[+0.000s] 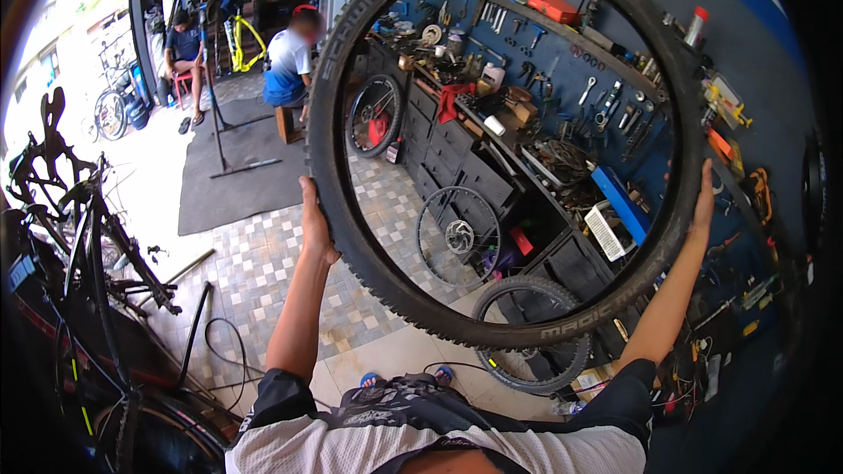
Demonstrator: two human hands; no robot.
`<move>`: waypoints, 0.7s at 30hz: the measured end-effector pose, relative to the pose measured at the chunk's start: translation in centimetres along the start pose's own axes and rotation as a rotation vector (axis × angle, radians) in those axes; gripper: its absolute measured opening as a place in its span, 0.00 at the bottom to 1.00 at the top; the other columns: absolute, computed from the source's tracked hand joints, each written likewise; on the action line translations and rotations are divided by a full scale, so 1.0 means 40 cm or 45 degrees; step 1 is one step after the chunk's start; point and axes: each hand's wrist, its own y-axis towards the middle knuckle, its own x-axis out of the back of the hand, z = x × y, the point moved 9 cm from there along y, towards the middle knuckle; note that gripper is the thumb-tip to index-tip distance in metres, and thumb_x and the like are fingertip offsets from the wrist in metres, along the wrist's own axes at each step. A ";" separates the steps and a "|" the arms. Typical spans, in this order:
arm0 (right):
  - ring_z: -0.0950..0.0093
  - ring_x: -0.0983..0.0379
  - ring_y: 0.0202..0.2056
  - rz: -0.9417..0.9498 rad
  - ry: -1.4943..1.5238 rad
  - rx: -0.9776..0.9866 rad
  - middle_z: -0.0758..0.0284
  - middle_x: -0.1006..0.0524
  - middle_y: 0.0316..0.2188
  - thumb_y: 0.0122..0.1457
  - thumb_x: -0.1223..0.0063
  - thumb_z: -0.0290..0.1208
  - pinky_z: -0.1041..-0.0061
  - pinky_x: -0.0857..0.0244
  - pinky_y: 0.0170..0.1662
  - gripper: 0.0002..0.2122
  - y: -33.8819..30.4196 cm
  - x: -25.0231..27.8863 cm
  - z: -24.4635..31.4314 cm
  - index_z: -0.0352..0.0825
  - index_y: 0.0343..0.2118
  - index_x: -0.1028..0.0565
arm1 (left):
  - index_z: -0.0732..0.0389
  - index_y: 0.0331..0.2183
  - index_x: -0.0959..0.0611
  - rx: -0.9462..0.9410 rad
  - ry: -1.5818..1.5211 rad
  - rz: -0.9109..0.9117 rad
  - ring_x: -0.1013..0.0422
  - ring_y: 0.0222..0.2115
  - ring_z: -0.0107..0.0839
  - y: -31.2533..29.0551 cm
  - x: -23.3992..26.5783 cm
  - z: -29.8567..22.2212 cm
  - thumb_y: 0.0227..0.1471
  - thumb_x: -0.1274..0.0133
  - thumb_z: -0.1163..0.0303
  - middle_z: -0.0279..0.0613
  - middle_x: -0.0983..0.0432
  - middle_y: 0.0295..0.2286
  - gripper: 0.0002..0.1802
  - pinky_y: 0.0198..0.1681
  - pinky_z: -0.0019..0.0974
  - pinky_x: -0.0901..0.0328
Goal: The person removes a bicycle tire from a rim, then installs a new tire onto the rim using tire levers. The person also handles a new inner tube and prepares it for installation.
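Observation:
A black knobbly bicycle tire is raised in front of me, with no rim or spokes inside it. My left hand grips its left side low down, palm against the tread and thumb pointing up. On the opposite side my right hand holds the tire's outer edge. The tire hides most of the fingers of both hands. Through its opening I see the workbench and tool wall.
A wheel with a tire and a bare spoked wheel stand by the cluttered workbench. Tools hang on the blue wall. A black bike frame is at left. Two seated people are near a yellow frame.

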 end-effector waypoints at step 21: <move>0.76 0.22 0.48 -0.224 -0.310 0.093 0.65 0.18 0.51 0.65 0.43 0.59 0.77 0.32 0.53 0.34 0.093 -0.033 0.037 0.30 0.59 0.22 | 0.57 0.46 0.18 0.058 0.084 0.131 0.21 0.26 0.32 0.119 0.028 -0.045 0.63 0.54 0.31 0.39 0.18 0.32 0.37 0.28 0.36 0.22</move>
